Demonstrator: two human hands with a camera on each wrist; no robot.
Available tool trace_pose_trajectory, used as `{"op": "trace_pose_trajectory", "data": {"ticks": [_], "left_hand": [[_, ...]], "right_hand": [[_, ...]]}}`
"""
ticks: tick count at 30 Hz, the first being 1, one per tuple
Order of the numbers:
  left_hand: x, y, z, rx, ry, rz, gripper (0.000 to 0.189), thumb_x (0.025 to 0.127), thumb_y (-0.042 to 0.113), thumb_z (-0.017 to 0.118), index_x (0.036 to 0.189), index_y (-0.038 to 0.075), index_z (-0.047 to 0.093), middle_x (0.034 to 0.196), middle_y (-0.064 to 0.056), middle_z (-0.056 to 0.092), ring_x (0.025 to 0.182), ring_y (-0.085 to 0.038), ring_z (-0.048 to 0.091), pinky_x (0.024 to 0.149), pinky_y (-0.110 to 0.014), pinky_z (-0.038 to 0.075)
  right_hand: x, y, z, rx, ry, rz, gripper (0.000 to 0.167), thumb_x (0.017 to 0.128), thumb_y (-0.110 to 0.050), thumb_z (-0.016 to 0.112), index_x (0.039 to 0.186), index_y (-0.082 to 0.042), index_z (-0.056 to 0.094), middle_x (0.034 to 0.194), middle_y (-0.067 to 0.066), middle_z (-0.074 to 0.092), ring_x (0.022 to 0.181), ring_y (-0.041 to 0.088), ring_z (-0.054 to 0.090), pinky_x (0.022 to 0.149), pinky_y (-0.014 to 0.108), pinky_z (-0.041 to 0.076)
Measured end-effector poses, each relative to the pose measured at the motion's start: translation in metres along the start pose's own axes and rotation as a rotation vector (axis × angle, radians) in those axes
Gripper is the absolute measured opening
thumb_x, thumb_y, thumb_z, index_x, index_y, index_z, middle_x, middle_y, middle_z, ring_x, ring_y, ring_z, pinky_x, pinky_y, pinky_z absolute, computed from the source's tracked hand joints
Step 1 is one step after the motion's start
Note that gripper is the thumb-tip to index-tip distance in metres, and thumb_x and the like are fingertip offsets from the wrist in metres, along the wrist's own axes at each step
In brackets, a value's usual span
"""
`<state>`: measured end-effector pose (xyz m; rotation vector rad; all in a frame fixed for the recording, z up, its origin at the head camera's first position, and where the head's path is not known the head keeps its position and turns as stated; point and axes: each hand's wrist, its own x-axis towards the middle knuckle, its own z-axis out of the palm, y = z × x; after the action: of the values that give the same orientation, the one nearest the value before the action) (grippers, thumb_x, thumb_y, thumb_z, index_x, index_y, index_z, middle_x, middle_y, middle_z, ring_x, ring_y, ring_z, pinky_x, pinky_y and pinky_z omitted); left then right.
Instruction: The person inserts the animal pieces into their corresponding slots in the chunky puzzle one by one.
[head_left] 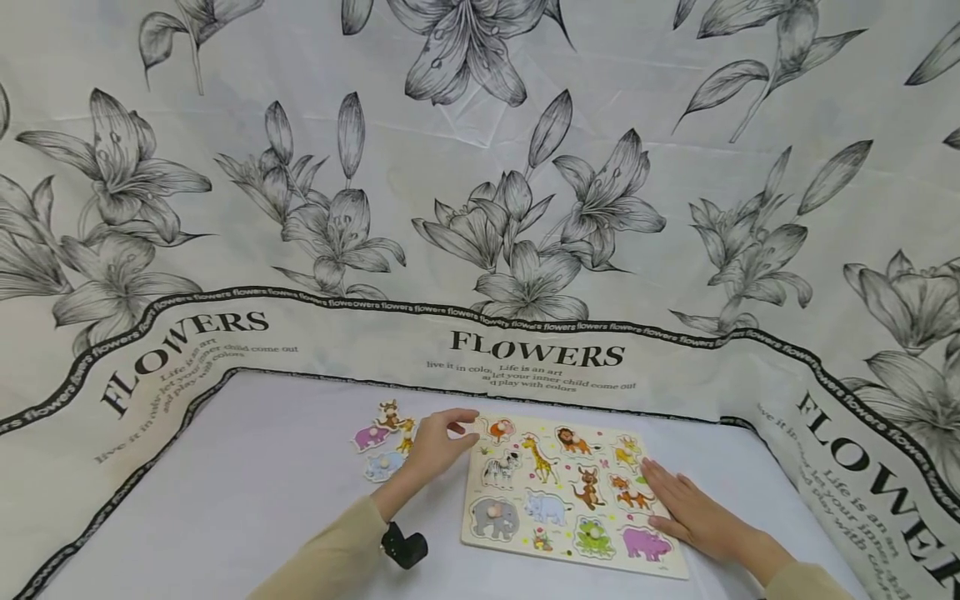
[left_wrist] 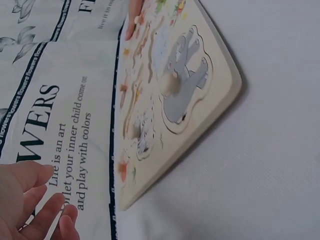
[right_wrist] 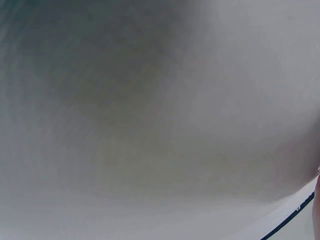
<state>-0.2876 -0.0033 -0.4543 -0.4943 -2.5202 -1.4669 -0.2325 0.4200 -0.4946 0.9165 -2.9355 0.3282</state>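
A wooden knob puzzle board [head_left: 551,560] printed with animals lies on the white table between the two hands. My left hand [head_left: 440,446] is at its far left corner, thumb and fingers apart. In the left wrist view the fingers [left_wrist: 50,212] are loosely bent with nothing between them. My right hand [head_left: 697,512] lies along the board's right side, fingers straight and fingertips at the edge. Knobbed pieces sit in the board, among them an elephant [head_left: 495,518], a frog [head_left: 595,537] and a zebra [left_wrist: 146,131]. The right wrist view shows mostly blurred white cloth.
Several loose animal pieces lie left of the board: a kangaroo [head_left: 389,414], a purple hippo [head_left: 371,438], a giraffe [head_left: 406,437] and a pale blue animal [head_left: 384,465]. A flower-printed cloth [head_left: 525,358] rises behind the table and along both sides.
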Motion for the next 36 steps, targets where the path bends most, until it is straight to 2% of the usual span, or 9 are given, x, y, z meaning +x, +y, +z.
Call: {"op": "trace_pose_trajectory", "data": {"ticks": [9, 14, 20, 28, 36], "left_hand": [[-0.015, -0.022, -0.027, 0.015, 0.061, -0.085, 0.030, 0.083, 0.008, 0.071, 0.113, 0.006, 0.069, 0.108, -0.011, 0.071, 0.090, -0.022, 0.064, 0.070, -0.024, 0.050], [-0.025, -0.036, -0.045, 0.014, 0.102, -0.080, 0.030, 0.081, 0.005, 0.073, 0.110, 0.003, 0.070, 0.103, -0.013, 0.072, 0.085, -0.021, 0.064, 0.065, -0.020, 0.048], [-0.038, -0.053, -0.061, 0.039, 0.132, -0.100, 0.030, 0.080, 0.003, 0.074, 0.110, 0.002, 0.070, 0.101, -0.013, 0.072, 0.082, -0.019, 0.062, 0.066, -0.020, 0.048], [-0.050, -0.070, -0.072, 0.062, 0.164, -0.149, 0.030, 0.078, 0.003, 0.074, 0.108, 0.002, 0.070, 0.097, -0.011, 0.072, 0.081, -0.015, 0.062, 0.070, -0.021, 0.050], [-0.053, -0.080, -0.077, 0.095, 0.148, -0.199, 0.027, 0.076, 0.004, 0.077, 0.101, -0.001, 0.071, 0.081, -0.006, 0.067, 0.072, -0.010, 0.056, 0.064, -0.019, 0.046]], "right_hand": [[-0.002, 0.002, 0.000, -0.039, 0.038, -0.028, 0.069, 0.097, -0.035, 0.053, 0.149, 0.002, 0.027, 0.147, 0.029, 0.036, 0.135, -0.020, -0.014, 0.104, 0.002, -0.015], [-0.002, 0.003, 0.001, -0.045, 0.044, -0.046, 0.068, 0.097, -0.034, 0.053, 0.148, 0.003, 0.027, 0.148, 0.029, 0.036, 0.136, -0.019, -0.013, 0.105, 0.003, -0.015], [-0.002, 0.003, 0.001, -0.044, 0.043, -0.042, 0.069, 0.097, -0.034, 0.053, 0.149, 0.002, 0.026, 0.149, 0.027, 0.035, 0.136, -0.020, -0.014, 0.104, 0.003, -0.015], [-0.002, 0.001, 0.002, -0.043, 0.046, -0.046, 0.069, 0.097, -0.033, 0.053, 0.149, 0.002, 0.026, 0.151, 0.025, 0.034, 0.136, -0.019, -0.013, 0.105, 0.003, -0.015], [-0.002, 0.000, 0.001, -0.046, 0.063, -0.069, 0.068, 0.097, -0.030, 0.054, 0.149, 0.003, 0.025, 0.156, 0.018, 0.027, 0.137, -0.018, -0.013, 0.106, 0.004, -0.014]]}}
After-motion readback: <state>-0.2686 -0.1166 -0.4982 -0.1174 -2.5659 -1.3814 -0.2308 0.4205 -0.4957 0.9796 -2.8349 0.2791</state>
